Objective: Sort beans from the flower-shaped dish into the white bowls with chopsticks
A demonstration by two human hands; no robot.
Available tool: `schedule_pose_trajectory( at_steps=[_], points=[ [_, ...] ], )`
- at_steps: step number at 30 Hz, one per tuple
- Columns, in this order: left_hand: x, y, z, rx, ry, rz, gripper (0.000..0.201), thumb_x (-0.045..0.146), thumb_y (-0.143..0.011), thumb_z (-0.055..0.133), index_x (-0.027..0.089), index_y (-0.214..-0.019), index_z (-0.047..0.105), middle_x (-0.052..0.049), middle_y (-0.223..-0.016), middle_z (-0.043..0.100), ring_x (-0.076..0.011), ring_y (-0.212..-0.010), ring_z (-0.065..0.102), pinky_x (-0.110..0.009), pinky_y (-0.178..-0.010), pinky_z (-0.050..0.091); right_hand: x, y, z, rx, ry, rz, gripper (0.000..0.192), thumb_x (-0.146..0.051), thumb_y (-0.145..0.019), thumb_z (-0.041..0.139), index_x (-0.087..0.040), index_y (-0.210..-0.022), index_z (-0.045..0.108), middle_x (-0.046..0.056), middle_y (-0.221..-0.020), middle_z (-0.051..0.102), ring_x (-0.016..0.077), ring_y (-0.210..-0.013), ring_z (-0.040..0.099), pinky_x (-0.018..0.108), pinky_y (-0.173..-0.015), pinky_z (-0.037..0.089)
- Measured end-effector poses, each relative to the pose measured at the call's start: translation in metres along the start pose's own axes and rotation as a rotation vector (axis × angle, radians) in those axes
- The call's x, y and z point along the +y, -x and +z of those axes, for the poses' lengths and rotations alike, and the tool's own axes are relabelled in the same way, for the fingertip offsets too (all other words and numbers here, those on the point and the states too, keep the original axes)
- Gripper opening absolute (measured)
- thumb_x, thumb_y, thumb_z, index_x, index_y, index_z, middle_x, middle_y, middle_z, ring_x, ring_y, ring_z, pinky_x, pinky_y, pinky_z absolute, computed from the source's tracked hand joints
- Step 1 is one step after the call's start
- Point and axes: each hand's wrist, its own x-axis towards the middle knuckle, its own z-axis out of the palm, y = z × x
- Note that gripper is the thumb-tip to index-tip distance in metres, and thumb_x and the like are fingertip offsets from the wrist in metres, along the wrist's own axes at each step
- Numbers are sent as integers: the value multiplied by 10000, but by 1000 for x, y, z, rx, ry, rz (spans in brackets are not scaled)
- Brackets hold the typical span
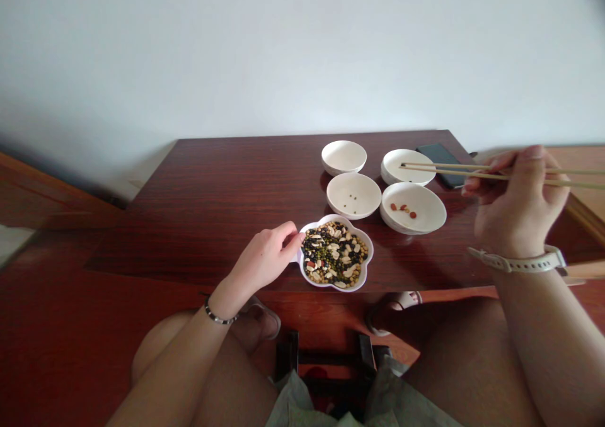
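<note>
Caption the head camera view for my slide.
Left hand steadies a dish of mixed beans; right hand holds chopsticks.
</note>
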Motion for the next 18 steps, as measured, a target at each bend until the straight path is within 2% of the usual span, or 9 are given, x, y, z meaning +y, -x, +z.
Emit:
schedule_pose_trajectory(
  at_steps=[4, 10, 13, 18],
  points=[
    [0, 0, 0, 9, 7, 7, 343, 415, -1102, 460, 214, -836, 541, 36, -668, 586, -135, -599, 527, -288, -622, 299, 7, -11, -9, 95, 157, 23, 343, -199, -1064, 510, -186, -738, 616, -10, -642, 545, 98, -450, 578, 239, -432, 428],
    [1, 0, -1, 18, 10, 8, 343, 405, -1098, 463, 211, -832, 558, 32, -660, 590, -135, -592, 521, -281, -616, 301, 6, -7, -6, 94, 174, 34, 347, -192, -1069, 479, -181, -753, 622, -5, -675, 548, 99, -462, 587, 257, -444, 444],
    [1, 0, -1, 17, 17, 8, 343, 406, -1099, 460, 212, -833, 555, 29, -672, 600, -136, -598, 529, -280, -619, 307, 1, -1, 0, 41, 103, 56, 323, -232, -1053, 542, -185, -744, 627, 5, -686, 555, 104, -486, 591, 263, -464, 459],
    [1, 0, -1, 15, 14, 4, 333, 403, -1095, 470, 212, -831, 539, 35, -666, 584, -132, -591, 520, -284, -615, 293, -10, 19, 13, -127, -42, 138, 319, -337, -1001, 683, -183, -725, 647, 38, -731, 580, 127, -512, 604, 275, -443, 440]
  ],
)
